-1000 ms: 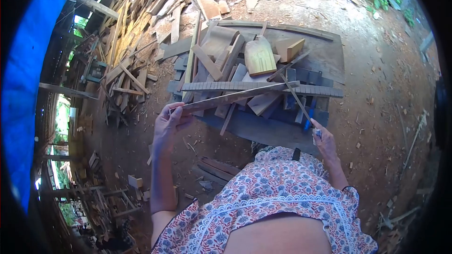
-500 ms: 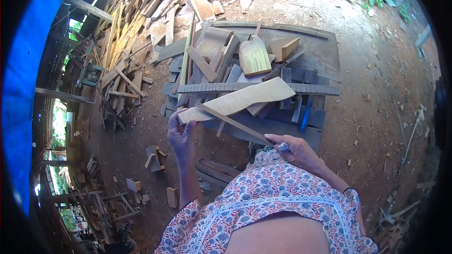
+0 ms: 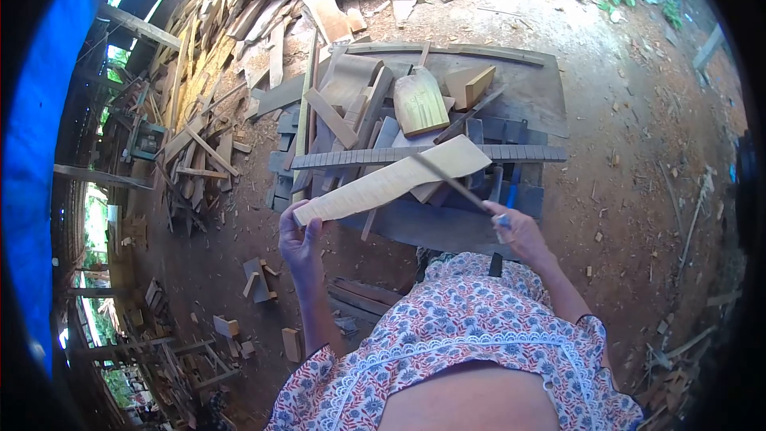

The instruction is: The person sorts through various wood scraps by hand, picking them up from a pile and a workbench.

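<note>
My left hand pinches the near-left end of a long, pale shaped piece of wood, thumb on top. The piece slants up to the right, with a wider, curved far end. In my right hand is a long, narrow file, its blade lying across the wood near the wide end. A dark end juts out below that hand. Under the wood runs a long strip with evenly spaced notches, laid across the low worktable.
On the table are a pale shaped wood block, an angled block, several boards and a blue-handled tool. Scrap wood is heaped at the far left. Offcuts lie on the dirt floor, and a blue tarp hangs at left.
My right hand has moved up and to the right, sliding the file along the wood from near the middle toward the wide end. My left hand keeps its grip. The view has shifted slightly.
</note>
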Demonstrator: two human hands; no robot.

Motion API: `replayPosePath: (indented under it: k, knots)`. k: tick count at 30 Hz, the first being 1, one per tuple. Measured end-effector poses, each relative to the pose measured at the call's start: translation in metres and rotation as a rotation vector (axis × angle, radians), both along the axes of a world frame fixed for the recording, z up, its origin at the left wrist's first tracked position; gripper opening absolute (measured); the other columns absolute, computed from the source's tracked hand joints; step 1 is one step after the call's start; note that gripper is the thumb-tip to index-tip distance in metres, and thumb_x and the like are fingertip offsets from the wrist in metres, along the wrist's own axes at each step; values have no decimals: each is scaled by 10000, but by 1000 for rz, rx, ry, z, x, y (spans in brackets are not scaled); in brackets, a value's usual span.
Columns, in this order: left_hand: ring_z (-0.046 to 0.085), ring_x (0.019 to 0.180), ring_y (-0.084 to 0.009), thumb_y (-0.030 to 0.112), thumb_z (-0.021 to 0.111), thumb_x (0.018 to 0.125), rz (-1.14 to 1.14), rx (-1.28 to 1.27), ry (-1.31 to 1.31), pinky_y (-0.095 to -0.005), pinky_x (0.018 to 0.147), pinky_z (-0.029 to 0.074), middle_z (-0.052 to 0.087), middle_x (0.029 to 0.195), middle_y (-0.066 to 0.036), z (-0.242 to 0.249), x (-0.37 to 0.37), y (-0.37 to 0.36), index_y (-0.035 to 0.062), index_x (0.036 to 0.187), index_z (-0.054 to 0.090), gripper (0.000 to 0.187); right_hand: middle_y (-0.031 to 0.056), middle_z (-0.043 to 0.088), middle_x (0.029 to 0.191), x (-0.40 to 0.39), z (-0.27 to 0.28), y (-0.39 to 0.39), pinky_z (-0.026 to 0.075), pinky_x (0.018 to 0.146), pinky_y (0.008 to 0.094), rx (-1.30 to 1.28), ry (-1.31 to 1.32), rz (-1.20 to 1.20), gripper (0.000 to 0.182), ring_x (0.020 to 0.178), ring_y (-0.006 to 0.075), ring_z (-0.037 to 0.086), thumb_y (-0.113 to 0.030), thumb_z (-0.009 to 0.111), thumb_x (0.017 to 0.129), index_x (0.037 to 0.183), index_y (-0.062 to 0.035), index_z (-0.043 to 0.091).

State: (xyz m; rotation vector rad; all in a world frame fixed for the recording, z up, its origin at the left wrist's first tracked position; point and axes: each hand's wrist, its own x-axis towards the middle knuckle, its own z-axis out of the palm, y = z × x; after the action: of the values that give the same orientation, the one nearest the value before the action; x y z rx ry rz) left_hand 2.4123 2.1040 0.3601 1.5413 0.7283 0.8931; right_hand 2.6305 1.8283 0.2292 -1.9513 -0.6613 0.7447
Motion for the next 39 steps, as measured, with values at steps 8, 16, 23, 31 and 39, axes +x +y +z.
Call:
replayPosePath:
  k: [8,16,23,31,39]
  knots:
    - [579,1035,-206,165,627,885,55,-117,-28,-354,891,527,546,1150,-121,-1,0,-6,15,1220,455,405,141,643,778,41,-69,-17,490,669,399,-210,-114,-155,339,721,286,641,-314,477,942,1247,-194,565]
    - [589,1043,-230,192,554,934,388,-674,-273,-399,863,524,566,1160,-116,-88,-24,32,55,1248,458,356,148,660,838,19,-72,-17,493,712,409,-124,-66,-132,355,796,320,649,-310,493,934,1264,-193,552]
    - [609,984,-201,160,497,962,217,-123,-123,-354,840,552,594,1104,-118,-30,8,-5,-2,1174,542,271,95,640,865,-9,58,15,491,685,317,228,102,53,335,716,191,611,-200,533,929,1262,-182,565]
    - [583,1041,-200,140,487,963,160,-60,-78,-349,854,545,575,1168,-135,-10,22,-25,-12,1197,534,283,85,618,811,-15,32,4,493,643,330,214,12,161,325,682,161,596,-193,514,939,1260,-178,565]
    - [583,1057,-212,162,496,962,171,-100,-105,-358,857,543,570,1186,-141,-21,14,-19,-4,1219,517,307,0,501,669,13,-21,-41,431,565,258,-86,67,-111,392,603,76,486,-345,496,952,1282,-140,547]
